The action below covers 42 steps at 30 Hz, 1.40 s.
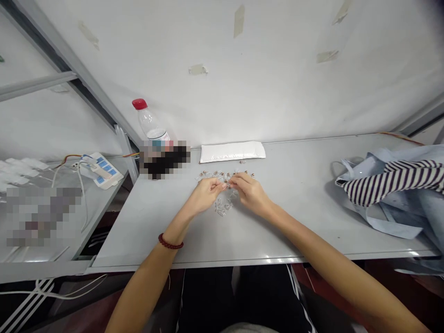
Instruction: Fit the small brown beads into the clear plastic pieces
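Note:
My left hand [205, 193] and my right hand [252, 192] meet over the middle of the grey table [156, 226]. Thumb and fingers are pinched together on both. Between the fingertips is something tiny, too small and too covered to name. Several small clear pieces [220, 210] lie in a loose pile just below the hands. Beyond the fingers runs a row of similar clear pieces with copper-brown ends [246, 172], partly hidden by the hands. A single one [243, 162] lies apart, close to the white packet. A dark red bead bracelet [170, 243] circles my left wrist.
A flat white packet [232, 152] lies near the back wall. At the back left stands a clear bottle [147, 121] with a red cap, beside a blurred dark thing. Light blue and striped cloth [391, 185] is heaped at right. A power strip [102, 171] with cables sits left.

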### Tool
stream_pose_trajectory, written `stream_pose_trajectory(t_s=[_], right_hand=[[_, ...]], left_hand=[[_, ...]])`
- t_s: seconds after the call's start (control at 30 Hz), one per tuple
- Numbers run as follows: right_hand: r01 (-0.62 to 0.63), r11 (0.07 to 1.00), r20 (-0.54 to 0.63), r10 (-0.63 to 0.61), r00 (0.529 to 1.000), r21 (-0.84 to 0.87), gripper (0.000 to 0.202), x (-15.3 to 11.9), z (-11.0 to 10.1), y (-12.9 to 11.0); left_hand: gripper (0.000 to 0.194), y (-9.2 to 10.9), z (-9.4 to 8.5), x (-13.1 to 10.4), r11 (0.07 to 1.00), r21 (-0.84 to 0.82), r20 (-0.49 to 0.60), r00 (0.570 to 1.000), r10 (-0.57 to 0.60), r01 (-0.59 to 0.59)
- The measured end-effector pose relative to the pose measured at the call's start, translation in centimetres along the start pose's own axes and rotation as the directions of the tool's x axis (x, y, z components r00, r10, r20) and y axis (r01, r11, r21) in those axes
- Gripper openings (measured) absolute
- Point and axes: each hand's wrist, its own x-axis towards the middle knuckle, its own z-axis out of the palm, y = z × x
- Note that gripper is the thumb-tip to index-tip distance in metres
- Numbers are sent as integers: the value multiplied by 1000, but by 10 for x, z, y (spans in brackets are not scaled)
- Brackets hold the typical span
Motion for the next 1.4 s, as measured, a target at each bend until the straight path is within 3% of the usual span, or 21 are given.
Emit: stream_pose_trajectory(t_s=[0.07, 0.13, 0.23, 0.33, 0.43, 0.57, 0.7, 0.77, 0.87, 0.97, 1.07, 1.17, 1.23, 1.33, 1.4], right_hand=[[-5, 999, 28, 7, 1000, -49, 25, 0, -3, 5], [-27, 997, 92, 34, 995, -79, 25, 0, -7, 9], [-20, 989, 204, 50, 978, -147, 23, 2, -9, 12], [-3, 984, 235, 46, 971, -180, 20, 4, -7, 14], [1, 978, 256, 54, 965, -211, 28, 7, -5, 15], [40, 953, 331, 64, 941, -300, 34, 8, 0, 16], [69, 918, 373, 89, 924, -391, 31, 9, 5, 17], [94, 929, 360, 45, 932, -359, 29, 9, 6, 16], [140, 963, 254, -80, 964, -228, 27, 7, 7, 12], [177, 974, 148, -156, 977, -140, 25, 5, 8, 8], [182, 977, 135, -166, 977, -113, 25, 4, 7, 7], [133, 979, 159, -108, 981, -152, 25, 4, 4, 9], [85, 968, 219, -32, 975, -237, 23, 5, 2, 11], [41, 921, 329, 96, 940, -387, 22, 5, 0, 12], [39, 900, 362, 134, 922, -435, 22, 5, 0, 12]], left_hand=[[27, 2, -2, -2, 999, -6, -10, 999, -53, 53], [23, 5, -7, -2, 973, -173, 30, 988, -151, 153], [20, 10, -16, -1, 828, -501, 109, 968, -225, 249], [12, 12, -22, 1, 698, -648, 200, 953, -229, 304], [17, 13, -21, 1, 736, -603, 177, 952, -251, 306], [21, 11, -19, -1, 896, -358, -13, 957, -288, 265], [21, 0, -21, 1, 981, -61, -224, 956, -191, 182], [24, -6, -19, 3, 979, 96, -245, 958, -151, 179], [34, -13, -11, 5, 976, 180, -155, 984, -93, 121], [35, -13, -1, 4, 996, 94, -54, 999, 1, 5], [35, -7, 2, 3, 996, -89, -19, 1000, -23, 21], [29, 2, -14, 2, 915, -401, -112, 988, -107, 54], [22, 7, -32, 3, 797, -604, -189, 975, -120, -19], [14, 5, -55, 3, 760, -650, -200, 969, -146, -19], [15, 0, -60, 3, 847, -531, -292, 940, -176, -6]])
